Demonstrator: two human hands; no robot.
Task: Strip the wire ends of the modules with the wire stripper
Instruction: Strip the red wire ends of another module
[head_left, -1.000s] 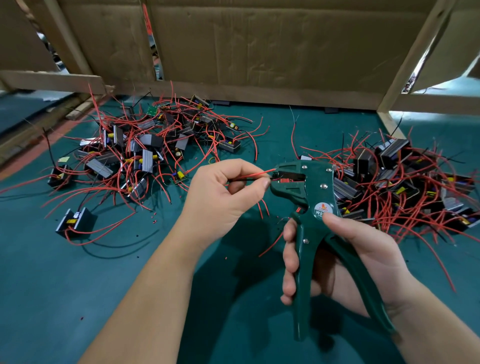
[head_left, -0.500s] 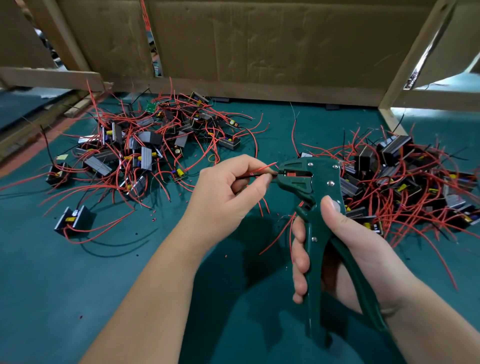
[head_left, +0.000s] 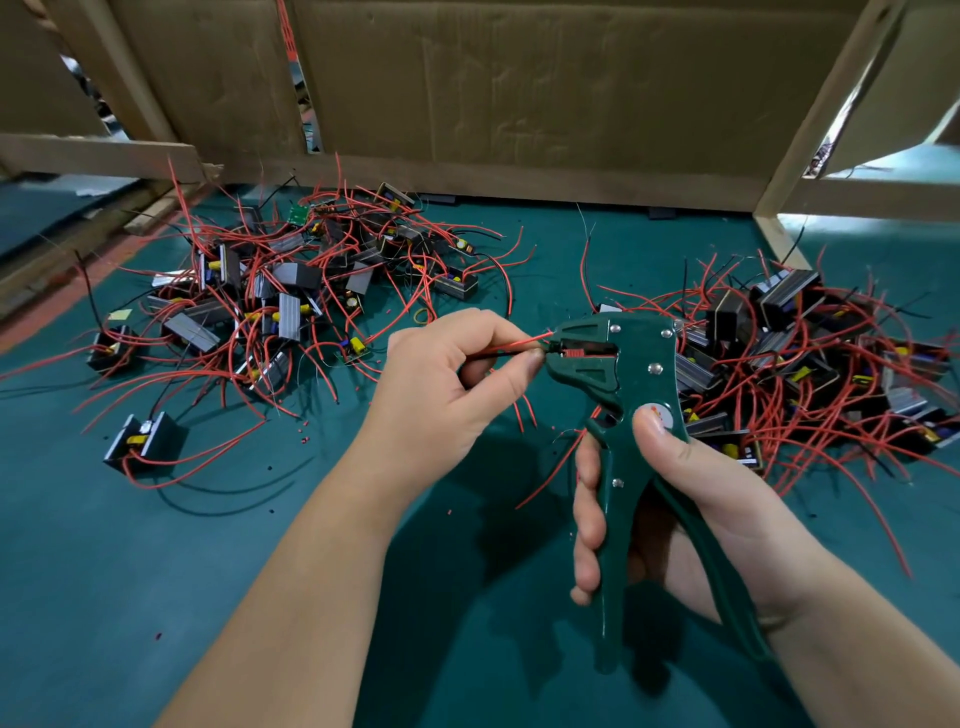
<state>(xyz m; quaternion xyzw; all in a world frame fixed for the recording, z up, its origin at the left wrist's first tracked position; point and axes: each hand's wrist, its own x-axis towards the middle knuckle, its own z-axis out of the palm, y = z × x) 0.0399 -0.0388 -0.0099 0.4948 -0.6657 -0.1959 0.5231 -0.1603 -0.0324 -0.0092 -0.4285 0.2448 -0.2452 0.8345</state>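
My right hand (head_left: 670, 499) grips the handles of a dark green wire stripper (head_left: 618, 395), held upright with its jaws pointing left. My left hand (head_left: 441, 384) pinches a thin red and a black wire (head_left: 511, 346) between thumb and forefinger, feeding their ends into the stripper's jaws. The module those wires belong to is hidden behind my left hand. A pile of modules with red wires (head_left: 291, 296) lies at the left, and a second pile (head_left: 789, 364) lies at the right behind the stripper.
The work surface is a green mat (head_left: 208, 571) dotted with small red insulation bits (head_left: 304, 439). One module (head_left: 145, 441) sits apart at the near left. Cardboard panels (head_left: 519, 88) on a wooden frame (head_left: 810, 119) close off the back.
My right hand has slid higher on the stripper, thumb now by the pivot. The jaws stay on the wire ends, and my left hand keeps its pinch.
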